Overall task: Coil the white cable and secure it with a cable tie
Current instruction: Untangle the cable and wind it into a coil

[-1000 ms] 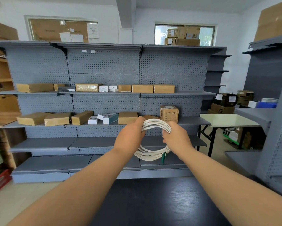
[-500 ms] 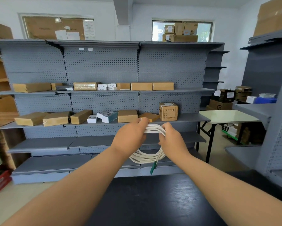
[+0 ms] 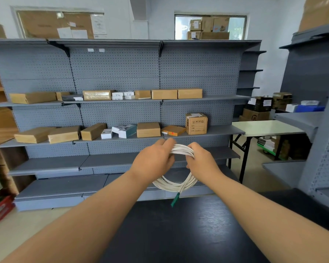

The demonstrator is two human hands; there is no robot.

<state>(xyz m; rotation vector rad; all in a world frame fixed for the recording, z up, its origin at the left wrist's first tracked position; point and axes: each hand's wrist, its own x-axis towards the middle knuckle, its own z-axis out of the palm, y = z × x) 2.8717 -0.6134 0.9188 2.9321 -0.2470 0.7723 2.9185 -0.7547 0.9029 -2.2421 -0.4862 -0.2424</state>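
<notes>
The coiled white cable (image 3: 176, 184) hangs as an upright loop above the far edge of the dark wood-grain worktop (image 3: 188, 230), its long axis running from the top strands down to the sagging bottom arc. Its green connector end (image 3: 175, 199) points down and slightly left. The left hand (image 3: 153, 161) and right hand (image 3: 202, 161) each have their fingers clenched around the top of the loop, side by side, strands bunched between them.
</notes>
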